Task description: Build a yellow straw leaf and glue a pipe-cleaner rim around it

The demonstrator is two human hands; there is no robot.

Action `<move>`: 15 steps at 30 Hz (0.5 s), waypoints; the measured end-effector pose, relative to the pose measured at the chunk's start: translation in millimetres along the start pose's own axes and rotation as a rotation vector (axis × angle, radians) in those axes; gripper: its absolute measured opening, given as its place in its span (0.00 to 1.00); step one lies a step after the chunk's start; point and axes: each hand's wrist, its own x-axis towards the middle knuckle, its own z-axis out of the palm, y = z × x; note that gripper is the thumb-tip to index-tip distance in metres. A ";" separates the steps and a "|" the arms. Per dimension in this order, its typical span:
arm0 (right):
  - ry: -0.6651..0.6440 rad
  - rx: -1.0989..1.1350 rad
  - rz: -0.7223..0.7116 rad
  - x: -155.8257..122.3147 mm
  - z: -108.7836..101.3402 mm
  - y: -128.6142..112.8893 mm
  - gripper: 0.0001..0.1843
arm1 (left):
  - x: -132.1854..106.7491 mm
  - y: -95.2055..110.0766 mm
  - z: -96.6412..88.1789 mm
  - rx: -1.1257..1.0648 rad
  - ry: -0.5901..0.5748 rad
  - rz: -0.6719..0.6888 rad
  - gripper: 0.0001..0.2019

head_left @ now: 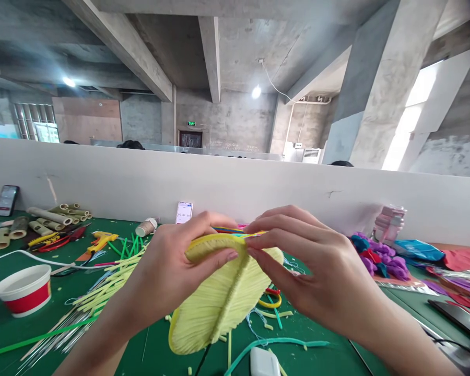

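Observation:
Between my hands, above the green table, is a pale yellow leaf-shaped piece (pixel 213 308) with fine ribbing, a raised fuzzy midrib and a brighter yellow edge. A dark thin stem comes out at its lower end. My left hand (pixel 172 266) grips the folded upper left edge, thumb in front and fingers behind. At the top, near the midrib, the fingertips of my right hand (pixel 313 256) pinch the edge. The far side of the piece is hidden by my fingers.
Yellow pipe cleaner strips (pixel 113 284) and wires lie left, near a paper cup (pixel 24 290), a yellow glue gun (pixel 101 241) and bamboo pieces (pixel 50 219). A white case (pixel 264 362) sits in front. Purple fuzzy flowers (pixel 387 258) and a pink bottle (pixel 389 224) stand right. A white partition (pixel 227 180) runs behind.

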 end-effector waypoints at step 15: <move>-0.175 0.618 0.547 11.1 14.1 18.9 0.10 | 1.5 -4.2 -1.0 -0.123 -0.074 -0.217 0.14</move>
